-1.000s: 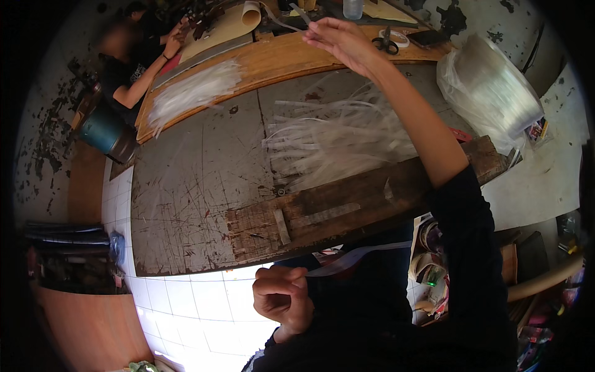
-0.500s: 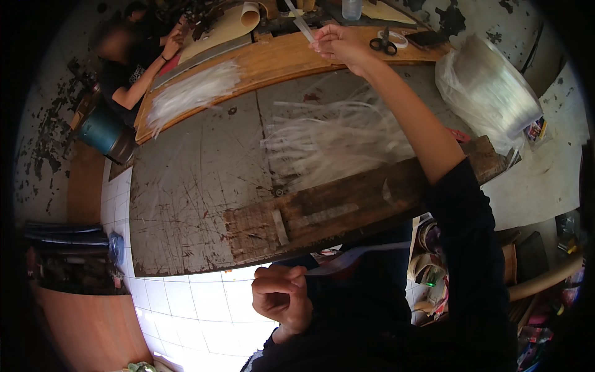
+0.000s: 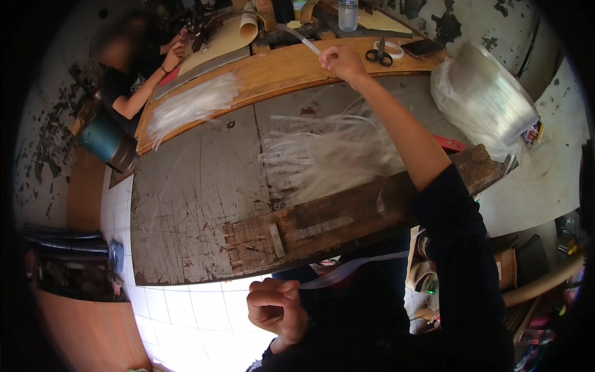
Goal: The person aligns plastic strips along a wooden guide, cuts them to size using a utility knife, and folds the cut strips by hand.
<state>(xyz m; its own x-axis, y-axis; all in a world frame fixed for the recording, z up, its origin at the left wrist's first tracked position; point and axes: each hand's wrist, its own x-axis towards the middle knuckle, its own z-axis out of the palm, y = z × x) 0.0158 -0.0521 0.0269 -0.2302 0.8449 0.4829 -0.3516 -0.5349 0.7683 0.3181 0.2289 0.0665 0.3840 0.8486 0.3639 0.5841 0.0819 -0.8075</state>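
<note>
My left hand (image 3: 277, 311) is closed in a pinch below the table's front edge. From its fingers a translucent plastic strip (image 3: 353, 266) runs right across my lap. My right hand (image 3: 343, 63) reaches over the table and pinches another clear strip (image 3: 302, 38), whose free end points up and left over the wooden board (image 3: 279, 64). Beneath my right forearm lies a loose heap of similar strips (image 3: 334, 149) on the scratched grey tabletop (image 3: 180, 211). A worn wooden plank (image 3: 322, 217) lies along the near edge.
Black scissors (image 3: 379, 56), a phone (image 3: 421, 48) and a water bottle (image 3: 348, 15) are at the back. A large plastic-wrapped roll (image 3: 489, 93) stands at right. Another strip bundle (image 3: 195, 102) lies far left, near a co-worker (image 3: 127, 87). A red tool (image 3: 449, 143) sits beside the plank.
My right hand has moved slightly right and nearer, with its strip still pinched. My left hand sits a little lower, and the strip it holds sags in a deeper curve. The view has shifted slightly.
</note>
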